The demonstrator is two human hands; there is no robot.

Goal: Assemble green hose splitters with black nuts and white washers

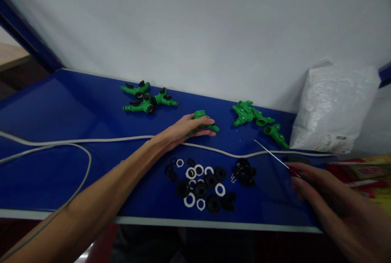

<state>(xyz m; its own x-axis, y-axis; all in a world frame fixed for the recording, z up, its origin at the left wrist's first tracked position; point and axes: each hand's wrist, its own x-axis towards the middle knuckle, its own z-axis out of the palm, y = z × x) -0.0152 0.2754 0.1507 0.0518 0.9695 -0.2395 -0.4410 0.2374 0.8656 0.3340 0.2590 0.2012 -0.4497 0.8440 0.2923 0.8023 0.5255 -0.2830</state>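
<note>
My left hand point(186, 129) reaches across the blue table point(61, 108) and closes its fingers on a green plastic hose fitting point(202, 121) lying near the middle. My right hand point(332, 206), at the lower right, grips a screwdriver point(273, 156) with a thin metal shaft that points up and left. A pile of black and white rings and caps point(201, 185) lies between the two hands near the front edge. A small heap of black parts with screws point(243, 171) sits just right of it.
Assembled green fittings with black knobs point(146, 99) lie at the back left. Bare green fittings point(258, 120) lie at the back right. A grey cable point(91, 140) crosses the table. A white plastic bag point(332, 108) leans on the wall; coloured boxes point(363, 173) are at right.
</note>
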